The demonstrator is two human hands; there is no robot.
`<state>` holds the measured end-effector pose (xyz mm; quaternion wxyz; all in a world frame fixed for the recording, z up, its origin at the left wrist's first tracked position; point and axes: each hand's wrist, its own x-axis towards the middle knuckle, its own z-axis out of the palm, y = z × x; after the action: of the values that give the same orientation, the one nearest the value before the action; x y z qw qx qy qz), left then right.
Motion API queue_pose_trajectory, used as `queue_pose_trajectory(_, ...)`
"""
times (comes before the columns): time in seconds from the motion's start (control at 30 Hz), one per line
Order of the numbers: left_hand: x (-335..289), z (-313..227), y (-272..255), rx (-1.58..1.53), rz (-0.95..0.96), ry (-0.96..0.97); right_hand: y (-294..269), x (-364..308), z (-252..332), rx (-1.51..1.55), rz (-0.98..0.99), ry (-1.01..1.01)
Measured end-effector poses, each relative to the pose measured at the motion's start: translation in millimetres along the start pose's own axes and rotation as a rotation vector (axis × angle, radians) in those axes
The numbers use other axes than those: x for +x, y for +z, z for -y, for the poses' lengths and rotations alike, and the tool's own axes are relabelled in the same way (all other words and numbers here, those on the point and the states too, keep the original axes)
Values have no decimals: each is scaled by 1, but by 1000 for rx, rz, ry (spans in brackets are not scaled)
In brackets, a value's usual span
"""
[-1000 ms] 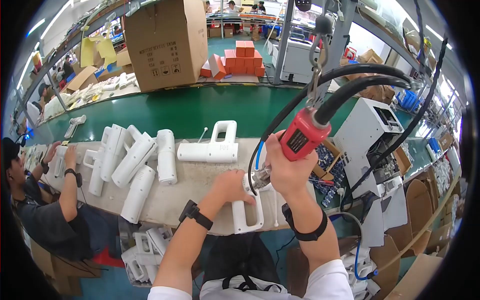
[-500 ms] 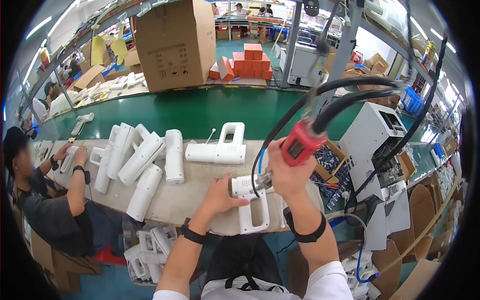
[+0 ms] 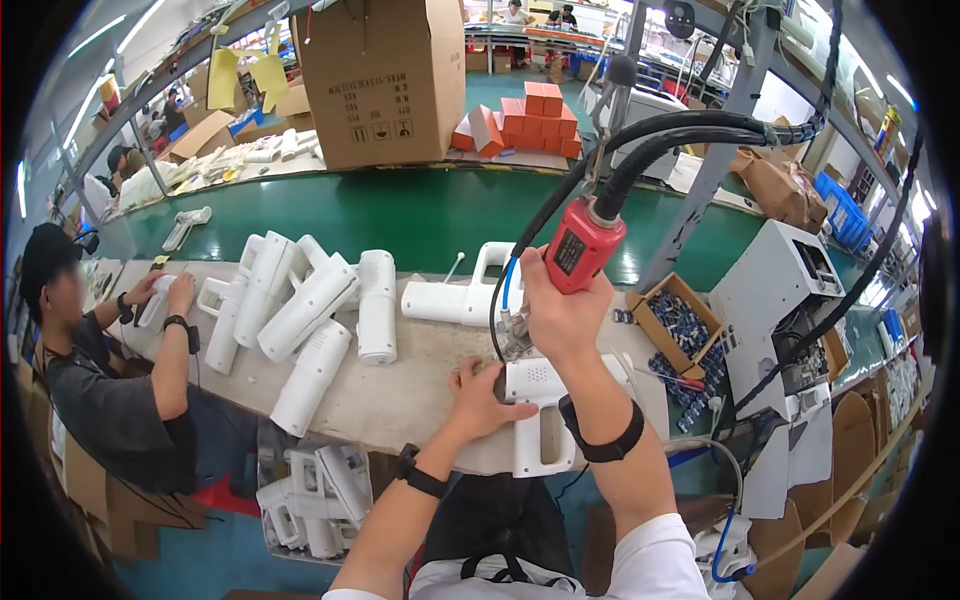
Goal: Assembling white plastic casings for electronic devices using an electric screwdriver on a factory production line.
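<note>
My right hand (image 3: pixel 567 315) is wrapped round a red power screwdriver (image 3: pixel 588 243), which hangs from thick black hoses. Its metal nose (image 3: pixel 516 338) points down just past the far left corner of a white plastic housing with a loop handle (image 3: pixel 543 440). That housing lies on the bench in front of me, handle toward me, partly covered by my right forearm. My left hand (image 3: pixel 482 402) holds its left end between thumb and fingers. Behind it lies another white housing (image 3: pixel 440 301), with a thin white-tipped stick (image 3: pixel 455 267) beside it.
Several white housings (image 3: pixel 310 305) lie at the left, where a person (image 3: pixel 120 350) handles a white part. A cardboard box of small blue parts (image 3: pixel 680 325) and a white cabinet (image 3: pixel 765 300) stand at the right. A green conveyor (image 3: pixel 400 215) runs behind; a crate (image 3: pixel 310 500) of housings sits below.
My head view has shifted, moving the scene rightward. The screwdriver's nose has lifted from over the housing toward its far left edge. My left hand stays at the housing's left end.
</note>
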<state>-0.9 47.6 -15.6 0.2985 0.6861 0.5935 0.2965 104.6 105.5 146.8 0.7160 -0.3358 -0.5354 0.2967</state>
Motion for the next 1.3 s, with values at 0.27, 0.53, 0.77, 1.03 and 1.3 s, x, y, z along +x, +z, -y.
queue_pose_trajectory(0.27,3,-9,-2,40,24,29,0,-12,-19,-99,-14,-16)
queue_pose_trajectory(0.53,4,21,24,68,-84,56,-12,-15,52,53,14,-55)
queue_pose_trajectory(0.77,3,21,23,145,-47,59,-7,-26,35,7,64,-8)
queue_pose_trajectory(1.03,4,5,12,28,17,107,-6,-40,4,-126,103,0)
queue_pose_trajectory(1.3,-2,-10,0,1,40,-47,-28,-19,63,-5,63,-69)
